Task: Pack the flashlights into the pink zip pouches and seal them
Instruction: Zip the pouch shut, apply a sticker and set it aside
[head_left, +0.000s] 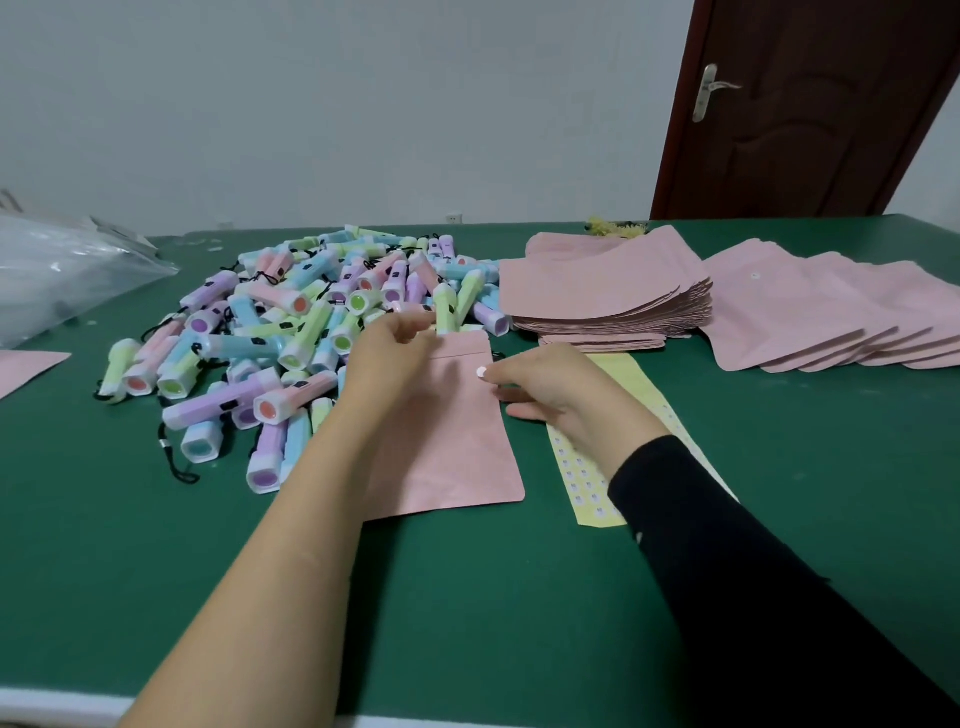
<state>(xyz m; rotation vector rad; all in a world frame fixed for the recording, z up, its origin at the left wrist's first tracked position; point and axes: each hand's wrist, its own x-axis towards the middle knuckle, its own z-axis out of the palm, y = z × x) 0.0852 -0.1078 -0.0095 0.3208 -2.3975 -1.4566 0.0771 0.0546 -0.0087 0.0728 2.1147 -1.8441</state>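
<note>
Most work remains, we judge: left hand (389, 353) pinches the top of the near pouch (452, 441), right hand (556, 389) pinches a sticker (481, 372) (presumably the seal), and the far-left flashlight pile (291, 322) looms large.

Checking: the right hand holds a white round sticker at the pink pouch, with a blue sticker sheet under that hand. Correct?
Not quite: the head view shows the sticker sheet under the right hand is yellow, not blue. The rest holds.

flashlights (291, 322): pastel heap, left | pink pouch (457, 441): flat, centre | pouch stack (602, 296): right
</note>
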